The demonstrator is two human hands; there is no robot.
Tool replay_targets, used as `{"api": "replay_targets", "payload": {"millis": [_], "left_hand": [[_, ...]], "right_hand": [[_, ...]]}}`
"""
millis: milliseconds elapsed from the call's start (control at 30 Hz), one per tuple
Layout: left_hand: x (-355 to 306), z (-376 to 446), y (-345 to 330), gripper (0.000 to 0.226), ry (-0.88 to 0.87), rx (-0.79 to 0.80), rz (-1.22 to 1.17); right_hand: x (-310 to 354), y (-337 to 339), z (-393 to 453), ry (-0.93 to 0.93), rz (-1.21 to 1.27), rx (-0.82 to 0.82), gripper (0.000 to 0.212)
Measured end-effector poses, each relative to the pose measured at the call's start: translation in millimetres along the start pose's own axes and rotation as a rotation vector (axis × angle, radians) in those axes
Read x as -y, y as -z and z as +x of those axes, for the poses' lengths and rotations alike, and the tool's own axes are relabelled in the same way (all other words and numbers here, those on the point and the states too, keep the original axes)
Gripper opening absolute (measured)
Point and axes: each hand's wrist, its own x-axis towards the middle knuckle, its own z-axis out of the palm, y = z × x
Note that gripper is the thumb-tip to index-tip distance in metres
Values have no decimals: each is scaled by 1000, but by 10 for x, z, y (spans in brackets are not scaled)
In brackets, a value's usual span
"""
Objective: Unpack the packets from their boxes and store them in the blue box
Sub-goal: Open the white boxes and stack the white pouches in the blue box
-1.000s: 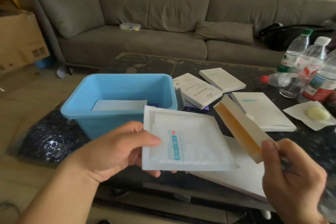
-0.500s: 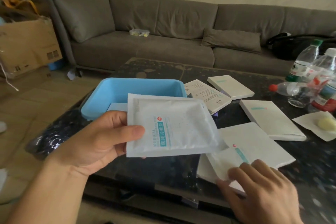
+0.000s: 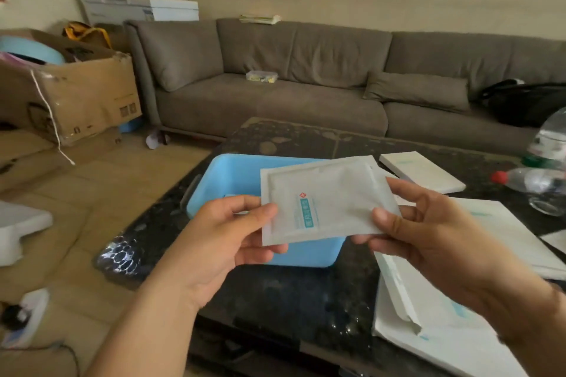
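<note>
Living room setup: grey sofa (image 3: 275,95) along the back wall, dark speckled desk (image 3: 291,291) in front of it, cardboard boxes (image 3: 76,95) piled off to the left on the floor. On the desk sits the blue box (image 3: 226,180), open on top, with something pale lying inside it, though it's mostly hidden.

Both hands are up over the box holding one white packet (image 3: 324,202) flat between them. It's got a small red cross and a teal label, text too blurry to read. Left hand (image 3: 220,239) pinches the packet's left edge, thumb on top and fingers under. Right hand (image 3: 428,239) has the same kind of grip on the right edge, thumb on the front.

Under the right hand there's an opened white box (image 3: 428,324) with a torn flap at the desk's near edge. Another flat white box (image 3: 422,171) lies further back, and a clear bottle (image 3: 533,180) with a red cap is on its side at the far right.
</note>
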Motion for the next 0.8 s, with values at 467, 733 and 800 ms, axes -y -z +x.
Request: {"api": "replay_targets", "payload": {"millis": [467, 733, 800], "left_hand": [[-135, 140, 398, 30, -195, -505, -126], [-199, 157, 551, 17, -209, -666, -603], [-203, 161, 536, 19, -189, -657, -628]], "right_hand": [[145, -356, 1138, -275, -28, 66, 29], [-153, -575, 1421, -422, -250, -24, 20], [-230, -648, 1450, -464, -238, -15, 21]]}}
